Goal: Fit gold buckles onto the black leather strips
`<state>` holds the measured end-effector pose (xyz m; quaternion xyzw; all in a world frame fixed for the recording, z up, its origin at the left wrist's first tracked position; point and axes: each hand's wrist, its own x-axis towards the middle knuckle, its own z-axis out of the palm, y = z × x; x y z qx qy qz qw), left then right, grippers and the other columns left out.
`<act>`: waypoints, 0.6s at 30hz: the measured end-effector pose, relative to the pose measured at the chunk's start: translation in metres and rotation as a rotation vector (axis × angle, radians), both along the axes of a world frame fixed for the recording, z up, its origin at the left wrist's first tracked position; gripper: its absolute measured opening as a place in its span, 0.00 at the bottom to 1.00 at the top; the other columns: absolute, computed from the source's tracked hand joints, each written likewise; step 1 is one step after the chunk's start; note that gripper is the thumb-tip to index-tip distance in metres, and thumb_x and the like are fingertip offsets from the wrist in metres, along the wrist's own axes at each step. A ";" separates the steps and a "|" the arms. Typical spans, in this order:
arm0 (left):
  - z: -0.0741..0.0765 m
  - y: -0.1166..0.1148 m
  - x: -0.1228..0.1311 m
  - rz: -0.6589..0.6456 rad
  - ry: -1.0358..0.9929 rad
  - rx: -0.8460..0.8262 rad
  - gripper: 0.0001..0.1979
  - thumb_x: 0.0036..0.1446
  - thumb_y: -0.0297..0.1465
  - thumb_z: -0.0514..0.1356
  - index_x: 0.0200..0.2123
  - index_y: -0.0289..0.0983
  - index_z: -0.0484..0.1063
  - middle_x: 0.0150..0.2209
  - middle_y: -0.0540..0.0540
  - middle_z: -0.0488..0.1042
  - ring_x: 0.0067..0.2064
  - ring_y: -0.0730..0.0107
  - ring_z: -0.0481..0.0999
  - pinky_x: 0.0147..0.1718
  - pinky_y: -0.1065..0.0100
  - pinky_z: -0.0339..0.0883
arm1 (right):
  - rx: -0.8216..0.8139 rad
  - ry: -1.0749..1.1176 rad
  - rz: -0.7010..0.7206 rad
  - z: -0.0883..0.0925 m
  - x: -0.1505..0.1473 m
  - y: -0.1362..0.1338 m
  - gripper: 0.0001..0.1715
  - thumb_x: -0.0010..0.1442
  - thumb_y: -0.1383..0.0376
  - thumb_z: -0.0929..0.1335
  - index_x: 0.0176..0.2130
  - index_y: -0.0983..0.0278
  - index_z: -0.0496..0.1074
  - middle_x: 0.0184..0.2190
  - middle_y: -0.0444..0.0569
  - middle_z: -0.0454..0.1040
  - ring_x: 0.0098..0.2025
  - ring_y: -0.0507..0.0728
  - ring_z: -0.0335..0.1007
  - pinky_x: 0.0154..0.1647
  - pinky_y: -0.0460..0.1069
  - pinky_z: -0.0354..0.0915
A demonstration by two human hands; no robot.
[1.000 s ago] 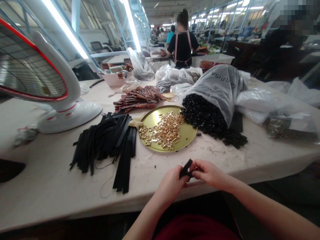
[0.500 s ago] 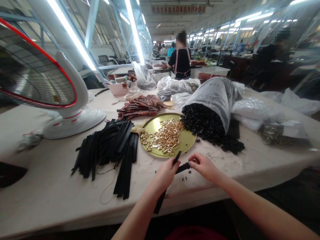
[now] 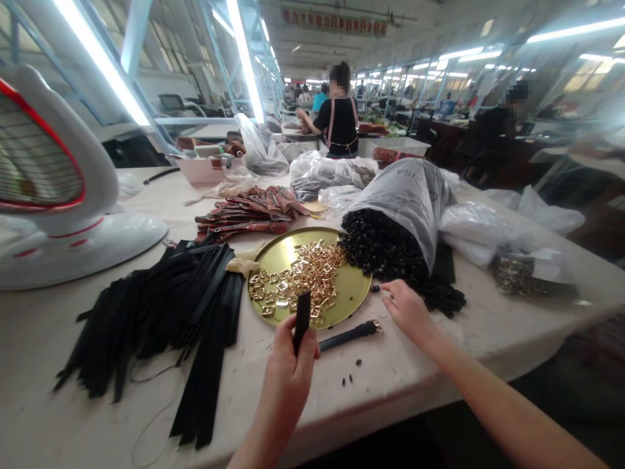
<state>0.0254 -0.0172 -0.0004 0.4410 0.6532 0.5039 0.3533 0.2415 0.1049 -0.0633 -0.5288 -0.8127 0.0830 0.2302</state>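
My left hand (image 3: 291, 365) is closed around black strap material in front of the plate. One flat strap end (image 3: 303, 319) sticks up between thumb and fingers. A black belt strap (image 3: 349, 335) reaches out to the right from the same hand, a gold buckle (image 3: 375, 326) at its tip. Whether both ends belong to one strap is hidden in the grip. My right hand (image 3: 407, 314) has its fingers stretched out and apart, fingertips beside a small black loop (image 3: 375, 288) at the plate's right edge. A golden round plate (image 3: 356, 296) carries many gold buckles (image 3: 312, 270).
Black straps (image 3: 161, 319) lie piled at left, near a white fan (image 3: 83, 241). Black loops (image 3: 390, 251) spill from a plastic bag (image 3: 403, 192). Brown-red strips (image 3: 249, 212) and bagged parts (image 3: 522, 273) lie farther back. A co-worker (image 3: 336, 120) stands beyond the table.
My right hand has let go of the strap's buckle end and moved toward the small black loop. My left hand now holds the strap end more upright. The view has shifted right.
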 end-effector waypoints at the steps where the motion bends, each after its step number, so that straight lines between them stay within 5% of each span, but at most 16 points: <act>1: 0.001 0.003 0.000 -0.024 -0.033 -0.030 0.13 0.54 0.38 0.53 0.40 0.38 0.60 0.19 0.56 0.64 0.16 0.76 0.59 0.16 0.73 0.53 | -0.010 -0.021 0.011 0.001 -0.001 0.008 0.11 0.58 0.68 0.61 0.42 0.64 0.67 0.39 0.53 0.68 0.41 0.59 0.66 0.43 0.51 0.60; 5: 0.006 0.010 0.002 -0.236 -0.274 -0.215 0.11 0.55 0.39 0.52 0.29 0.36 0.63 0.18 0.54 0.66 0.18 0.79 0.63 0.18 0.75 0.56 | -0.064 -0.071 0.048 -0.002 -0.009 0.033 0.04 0.54 0.68 0.66 0.33 0.64 0.71 0.33 0.54 0.70 0.37 0.59 0.66 0.40 0.51 0.60; 10: -0.006 0.003 0.011 -0.290 -0.676 -0.390 0.12 0.54 0.37 0.54 0.35 0.33 0.67 0.23 0.53 0.66 0.18 0.81 0.63 0.17 0.77 0.55 | -0.109 -0.012 0.064 0.006 -0.012 0.023 0.06 0.56 0.65 0.65 0.31 0.64 0.70 0.32 0.51 0.69 0.35 0.57 0.66 0.38 0.50 0.60; 14: -0.013 -0.002 0.018 -0.317 -0.776 -0.405 0.12 0.55 0.36 0.53 0.38 0.33 0.65 0.21 0.53 0.67 0.15 0.84 0.60 0.14 0.79 0.50 | -0.472 0.475 0.135 0.028 -0.014 -0.013 0.10 0.55 0.59 0.65 0.35 0.63 0.68 0.26 0.43 0.68 0.28 0.53 0.64 0.31 0.48 0.61; 18: -0.009 -0.009 0.022 -0.347 -0.733 -0.390 0.11 0.56 0.36 0.52 0.38 0.35 0.63 0.24 0.50 0.71 0.15 0.84 0.60 0.13 0.79 0.48 | -0.878 0.964 0.152 0.039 -0.027 -0.050 0.08 0.51 0.65 0.66 0.35 0.63 0.64 0.20 0.38 0.65 0.21 0.49 0.58 0.24 0.45 0.57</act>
